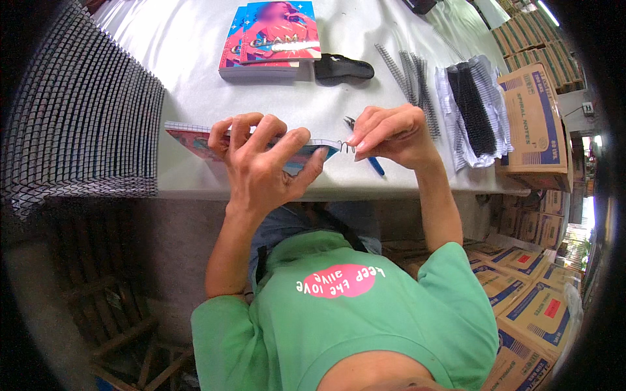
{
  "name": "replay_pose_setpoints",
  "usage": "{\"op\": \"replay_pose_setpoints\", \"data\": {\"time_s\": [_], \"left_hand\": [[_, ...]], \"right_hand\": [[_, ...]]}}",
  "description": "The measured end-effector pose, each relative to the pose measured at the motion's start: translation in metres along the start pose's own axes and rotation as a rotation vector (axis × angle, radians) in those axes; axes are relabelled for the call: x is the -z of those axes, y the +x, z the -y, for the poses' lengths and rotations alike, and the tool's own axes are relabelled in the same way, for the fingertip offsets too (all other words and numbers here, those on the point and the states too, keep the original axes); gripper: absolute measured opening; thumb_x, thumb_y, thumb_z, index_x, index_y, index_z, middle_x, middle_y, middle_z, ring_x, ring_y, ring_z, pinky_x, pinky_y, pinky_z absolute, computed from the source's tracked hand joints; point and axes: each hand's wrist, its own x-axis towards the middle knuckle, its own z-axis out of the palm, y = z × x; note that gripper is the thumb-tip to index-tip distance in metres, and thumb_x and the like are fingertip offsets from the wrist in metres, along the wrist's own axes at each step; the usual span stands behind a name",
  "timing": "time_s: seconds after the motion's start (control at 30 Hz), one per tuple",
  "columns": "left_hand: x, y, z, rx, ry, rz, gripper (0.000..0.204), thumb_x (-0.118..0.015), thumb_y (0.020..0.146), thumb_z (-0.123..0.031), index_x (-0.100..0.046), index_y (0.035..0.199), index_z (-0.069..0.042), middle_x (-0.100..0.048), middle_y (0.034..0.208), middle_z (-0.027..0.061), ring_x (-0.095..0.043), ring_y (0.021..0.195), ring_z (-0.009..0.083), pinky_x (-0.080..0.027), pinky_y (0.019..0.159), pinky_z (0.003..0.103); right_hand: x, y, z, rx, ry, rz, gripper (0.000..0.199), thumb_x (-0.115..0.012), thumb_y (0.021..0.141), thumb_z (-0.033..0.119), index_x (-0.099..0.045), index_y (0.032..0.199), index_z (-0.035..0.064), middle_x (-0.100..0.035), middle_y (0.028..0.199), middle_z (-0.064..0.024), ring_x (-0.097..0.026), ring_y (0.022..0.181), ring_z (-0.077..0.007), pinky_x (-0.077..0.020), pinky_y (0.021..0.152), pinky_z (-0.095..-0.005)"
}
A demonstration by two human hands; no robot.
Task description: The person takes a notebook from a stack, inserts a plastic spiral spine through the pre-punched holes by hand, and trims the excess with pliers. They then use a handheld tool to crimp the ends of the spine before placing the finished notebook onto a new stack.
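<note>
My left hand grips a notebook with a colourful cover, held on edge above the near part of the table. Its fingers reach over the top edge, with the thumb against the near side. A thin dark spiral wire sticks out from the notebook's right end. My right hand pinches the free end of that wire between thumb and fingertips. Partly hidden beneath the right hand lie pliers with blue handles. How far the wire runs through the notebook's holes cannot be made out.
Tall stacks of spiral-bound notebooks stand at the left. Farther back lie pink-and-blue books beside a black object. Loose wire coils, a bundle of black coils on white wrapping and a cardboard box occupy the right.
</note>
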Motion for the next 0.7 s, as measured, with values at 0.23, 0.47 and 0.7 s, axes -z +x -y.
{"op": "replay_pose_setpoints", "data": {"time_s": [0.23,0.47,0.7], "left_hand": [[-0.005,-0.009,-0.001,-0.037,0.021,-0.113,0.022,-0.076,0.059,-0.036,-0.063,0.07,-0.021,-0.049,0.069,-0.006,-0.049,0.083,0.015,-0.023,0.089,0.04],[-0.007,-0.01,0.0,0.01,0.045,-0.09,0.027,-0.076,0.062,-0.043,-0.065,0.073,-0.022,-0.05,0.071,-0.0065,-0.049,0.086,0.015,-0.021,0.092,0.041],[-0.004,-0.009,0.002,0.111,0.297,-0.12,0.042,-0.075,0.061,-0.052,-0.062,0.083,-0.019,-0.05,0.076,-0.0015,-0.048,0.091,0.0191,-0.016,0.1,0.048]], "right_hand": [[-0.021,-0.009,-0.002,-0.252,0.059,-0.123,0.035,-0.068,0.066,-0.014,-0.068,0.097,0.0027,-0.067,0.093,-0.0089,-0.062,0.083,-0.0126,-0.0522,0.073,-0.0252],[-0.011,-0.001,0.022,-0.25,-0.193,0.041,0.041,-0.068,0.069,-0.007,-0.065,0.107,0.0072,-0.068,0.081,-0.0102,-0.063,0.074,-0.0164,-0.0517,0.065,-0.0247],[-0.041,-0.003,0.048,-0.307,-0.468,-0.231,0.044,-0.07,0.072,0.003,-0.058,0.114,0.01,-0.059,0.083,-0.0083,-0.057,0.066,-0.0153,-0.0481,0.057,-0.0268]]}}
